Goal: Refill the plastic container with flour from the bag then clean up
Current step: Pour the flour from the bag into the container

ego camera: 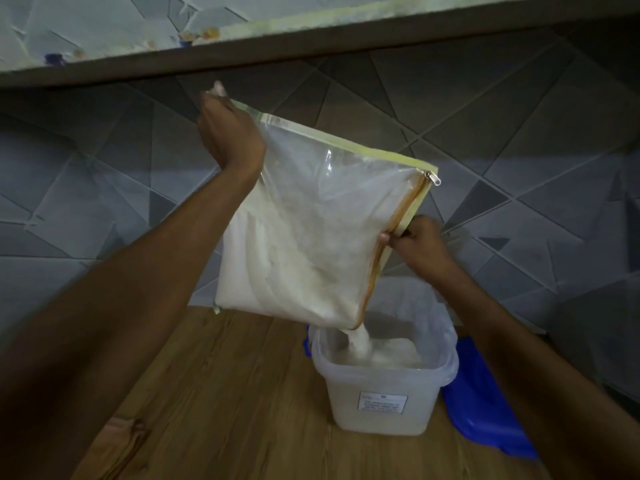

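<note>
and there's the clear plastic zip bag (311, 230) with pale yellow edging, up in the air and tipped over, its lower right corner right above the translucent square plastic container (381, 400). white flour (277, 278) is heaped in the lower half of the bag, and a thick stream of it (358, 344) is pouring from that corner straight down into the container, where a mound sits on the bottom. the container stands upright on the wooden worktop (214, 393), a small white label (382, 403) on its near wall.

left hand (230, 133) up high now, fingers curled tight together, clamped on the bag's top left corner, the yellow strip running out from the fist. right hand (414, 242) lower, on the zip side: thumb and fingers (388, 237) pinched shut on the bag's edge beside the orange-brown zip track, with the metal zip pull (433, 178) sitting above them at the bag's upper right corner. both bare forearms reach in from the bottom of the view.

just beside the container on its right lies a blue plastic lid (485, 400), flat on the worktop, and a bit of blue peeks out at the container's left side too. behind everything, grey wall tiles (519, 116) with a triangle pattern, and a shelf edge (311, 39) overhead.
</note>
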A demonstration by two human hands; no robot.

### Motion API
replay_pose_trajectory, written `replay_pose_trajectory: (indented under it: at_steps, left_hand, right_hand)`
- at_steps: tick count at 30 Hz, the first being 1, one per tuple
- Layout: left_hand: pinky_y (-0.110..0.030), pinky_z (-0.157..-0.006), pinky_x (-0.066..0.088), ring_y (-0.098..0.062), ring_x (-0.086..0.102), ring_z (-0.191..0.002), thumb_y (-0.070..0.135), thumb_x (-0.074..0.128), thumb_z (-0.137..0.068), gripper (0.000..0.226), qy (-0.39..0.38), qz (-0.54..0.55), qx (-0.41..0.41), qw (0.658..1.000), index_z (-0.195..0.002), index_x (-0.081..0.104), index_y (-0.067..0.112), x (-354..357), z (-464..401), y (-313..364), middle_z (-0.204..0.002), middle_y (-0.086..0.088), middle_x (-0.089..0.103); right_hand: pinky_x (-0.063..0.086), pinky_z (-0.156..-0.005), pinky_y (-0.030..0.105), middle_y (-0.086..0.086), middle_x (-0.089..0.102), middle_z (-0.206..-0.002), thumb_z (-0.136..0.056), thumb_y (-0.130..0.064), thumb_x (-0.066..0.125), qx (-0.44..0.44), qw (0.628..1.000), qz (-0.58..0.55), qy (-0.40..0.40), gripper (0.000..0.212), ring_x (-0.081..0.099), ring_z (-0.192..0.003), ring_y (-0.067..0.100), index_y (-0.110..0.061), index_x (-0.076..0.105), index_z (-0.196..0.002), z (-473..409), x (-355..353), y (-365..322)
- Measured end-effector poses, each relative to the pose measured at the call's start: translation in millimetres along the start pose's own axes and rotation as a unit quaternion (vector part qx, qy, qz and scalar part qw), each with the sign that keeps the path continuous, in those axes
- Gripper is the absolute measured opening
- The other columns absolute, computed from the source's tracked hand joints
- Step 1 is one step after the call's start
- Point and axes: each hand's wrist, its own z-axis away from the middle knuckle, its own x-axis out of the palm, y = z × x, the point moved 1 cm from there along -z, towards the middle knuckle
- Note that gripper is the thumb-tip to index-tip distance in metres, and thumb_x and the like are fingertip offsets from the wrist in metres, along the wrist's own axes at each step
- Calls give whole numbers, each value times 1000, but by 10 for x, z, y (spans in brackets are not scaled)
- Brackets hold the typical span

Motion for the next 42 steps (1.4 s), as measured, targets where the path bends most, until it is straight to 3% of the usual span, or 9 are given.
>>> replay_pose_trajectory:
  at_steps: [4,8,13,16,20,26,30,33,42]
  left_hand:
    - [-32,-83,45,-26,65,-101,29,33,-106,39,-5,-2,-9,1000,-111,61,2,-10,-2,21,-107,-13,69]
    - [-39,-85,49,-29,65,-100,31,32,-106,40,-14,15,-21,1000,-109,61,3,9,1,42,-105,-13,69]
    - [-32,-83,42,-29,62,-105,30,30,-107,42,-33,13,-24,999,-112,60,2,13,-26,18,-111,-14,67]
    - [-31,-82,40,-30,62,-106,30,30,-107,42,-44,15,-26,999,-112,61,1,-15,-71,-14,-112,-15,67]
    - [-33,-80,42,-34,62,-104,31,30,-107,43,-64,47,-30,996,-109,61,0,-15,-89,-44,-109,-17,67]
    - [-43,-86,46,-41,60,-104,32,32,-106,44,-82,78,-31,993,-105,61,-2,-53,-102,-80,-108,-23,66]
    - [-42,-83,46,-37,62,-100,34,30,-106,46,-104,94,-32,990,-103,61,0,-33,-85,-41,-104,-21,66]
    - [-34,-70,40,-29,59,-85,34,30,-106,44,-115,103,-15,988,-95,59,3,-2,-68,-63,-91,-15,63]
    - [-32,-65,36,-20,47,-69,30,33,-106,40,-111,109,-36,987,-79,52,7,13,-141,-378,-70,-5,49]
  right_hand:
    - [60,-88,51,8,75,-91,-88,-4,73,47,985,-166,14,10,74,-91,31,-14,73,-87,78,-5,-43]
    - [62,-85,42,4,76,-108,-83,-9,80,22,966,-240,90,30,75,-96,18,-15,69,-110,108,-12,-189]
    - [60,-89,50,-1,64,-123,-77,-31,85,-21,953,-151,261,71,68,-107,20,-33,41,-133,-3,-52,-514]
    - [52,-99,51,3,50,-138,-75,-57,80,-51,949,0,312,88,53,-125,24,-30,31,-143,-70,-39,-760]
    - [33,-106,61,3,43,-143,-84,-75,54,-98,944,222,224,72,42,-133,27,-28,43,-138,-174,97,-1098]
    - [11,-111,68,3,61,-130,-98,-67,31,-170,903,371,136,58,56,-122,27,-24,48,-134,-318,449,-1598]
    - [44,-89,45,11,71,-101,-99,-55,48,-191,921,333,62,43,65,-100,36,-16,63,-109,-510,587,-1723]
    - [46,-69,34,13,72,-92,-98,-39,59,-188,932,296,90,26,67,-89,36,-16,69,-98,-654,610,-1641]
    - [57,-71,41,10,72,-83,-96,-24,54,-210,937,252,118,22,66,-76,34,-17,75,-97,-766,833,-1653]
